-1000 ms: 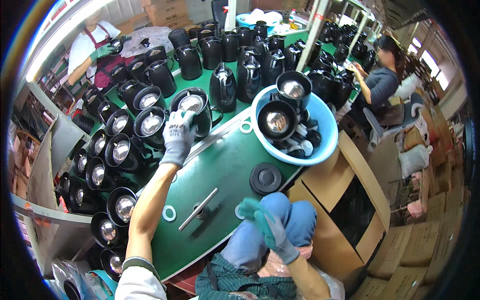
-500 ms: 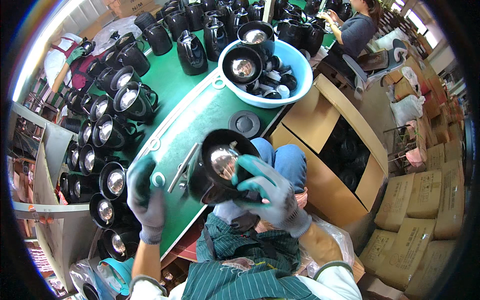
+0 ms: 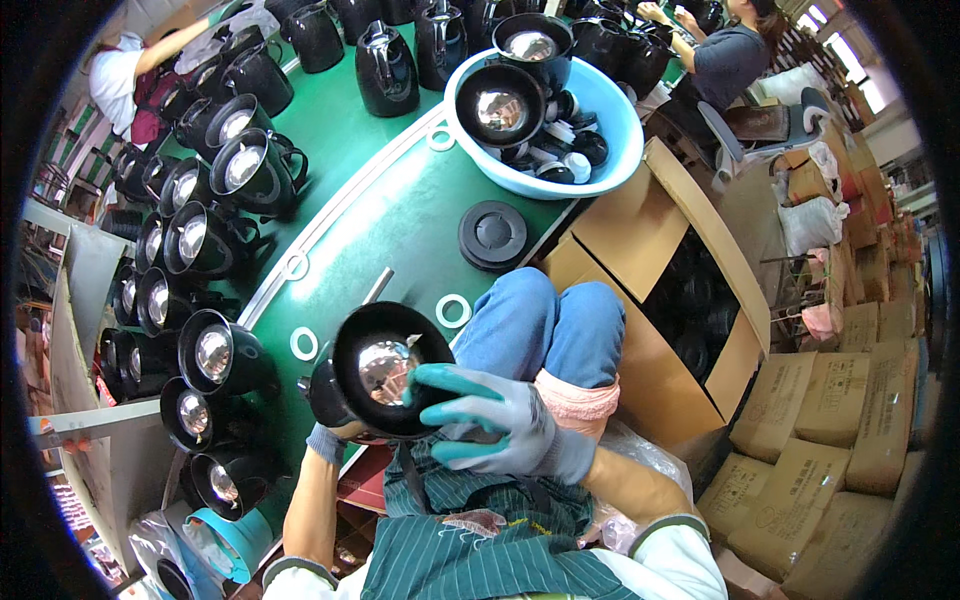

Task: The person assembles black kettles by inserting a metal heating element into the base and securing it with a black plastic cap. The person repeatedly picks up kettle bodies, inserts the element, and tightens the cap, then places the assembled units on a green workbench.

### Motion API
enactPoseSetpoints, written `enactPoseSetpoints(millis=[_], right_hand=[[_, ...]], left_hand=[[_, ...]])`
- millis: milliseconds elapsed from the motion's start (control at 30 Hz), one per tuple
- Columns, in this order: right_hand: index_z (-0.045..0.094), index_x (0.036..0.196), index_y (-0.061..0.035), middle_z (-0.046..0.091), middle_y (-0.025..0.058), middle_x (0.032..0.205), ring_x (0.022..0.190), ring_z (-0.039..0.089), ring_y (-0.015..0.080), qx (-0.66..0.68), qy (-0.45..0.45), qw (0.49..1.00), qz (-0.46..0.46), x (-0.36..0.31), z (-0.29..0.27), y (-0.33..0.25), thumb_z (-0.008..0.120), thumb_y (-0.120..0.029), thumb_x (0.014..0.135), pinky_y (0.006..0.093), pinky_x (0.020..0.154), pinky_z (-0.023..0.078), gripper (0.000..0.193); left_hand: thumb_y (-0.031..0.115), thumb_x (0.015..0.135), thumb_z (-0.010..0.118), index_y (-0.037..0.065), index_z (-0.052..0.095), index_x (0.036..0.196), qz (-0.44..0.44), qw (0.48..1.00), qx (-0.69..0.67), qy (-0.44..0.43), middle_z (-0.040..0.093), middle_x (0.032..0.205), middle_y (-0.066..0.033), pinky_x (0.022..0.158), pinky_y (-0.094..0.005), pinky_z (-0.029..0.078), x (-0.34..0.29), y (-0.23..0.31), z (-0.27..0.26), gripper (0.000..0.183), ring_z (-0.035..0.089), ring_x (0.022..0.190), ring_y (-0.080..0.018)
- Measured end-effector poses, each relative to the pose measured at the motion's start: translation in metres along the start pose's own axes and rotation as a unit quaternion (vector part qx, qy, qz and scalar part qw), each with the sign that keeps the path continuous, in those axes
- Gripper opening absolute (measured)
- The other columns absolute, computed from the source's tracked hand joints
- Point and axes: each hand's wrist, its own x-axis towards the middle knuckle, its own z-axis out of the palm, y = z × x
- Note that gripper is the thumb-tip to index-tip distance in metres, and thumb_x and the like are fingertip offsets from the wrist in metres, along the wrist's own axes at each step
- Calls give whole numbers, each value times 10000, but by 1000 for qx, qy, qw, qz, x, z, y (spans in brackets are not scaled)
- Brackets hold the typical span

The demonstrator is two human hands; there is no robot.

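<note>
A head-worn fisheye looks down from close above the knees (image 3: 520, 312) and green table (image 3: 385, 225).

A green-topped table (image 3: 390, 225) spreads across the middle, a pale strip (image 3: 345, 208) running along its surface. At the left stands an upright grey panel (image 3: 100, 310), with a grey ledge (image 3: 105, 424) jutting below it. To the right, a chair (image 3: 760, 124) with a brownish seat and blue-grey armrests stands on a dull grey-brown floor (image 3: 760, 235). Brown cartons (image 3: 810, 440) are stacked at lower right, white sacks (image 3: 812, 228) lie farther up, and windows (image 3: 862, 75) glare white at upper right.
</note>
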Motion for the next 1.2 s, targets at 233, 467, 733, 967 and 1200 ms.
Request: enactPoseSetpoints(millis=[233,467,733,967,1200], right_hand=[[200,1640,-115,210,315,1646,1513,226,510,-432,77,772,460,104,-32,150,776,-682,764,678,1183,231,1191],[334,1611,-219,272,292,1615,1489,275,487,-446,72,773,446,107,-41,178,816,-540,791,633,1192,274,1004],[548,1504,-172,324,218,1591,1452,408,376,-14,16,1000,23,44,-26,57,981,-324,657,489,1170,405,963],[664,1358,-24,336,302,1563,1456,383,445,-74,2,993,-96,10,-35,15,999,-350,581,513,1189,335,907],[671,1335,-101,439,206,1480,1383,460,417,-43,109,991,-60,-24,-44,-9,1002,-355,558,507,1149,412,882]], left_hand=[[117,984,669,43,478,1493,-43,995,-91,-22,563,1475,-136,1127,-446,476,-1,-32,-3,549,577,1310,-266],[129,978,685,56,439,1525,-62,989,-126,-38,526,1514,-137,1157,-449,447,0,-44,-2,604,546,1349,-264],[141,972,702,70,393,1562,18,981,-153,-121,483,1559,-138,1192,-453,413,35,-14,11,670,511,1394,-262],[160,922,760,87,392,1572,108,959,87,-246,468,1576,-139,1213,-458,378,20,65,42,750,498,1406,-260],[175,911,750,63,470,1497,222,905,269,-245,530,1489,-131,1141,-433,436,19,87,48,659,551,1310,-239]])
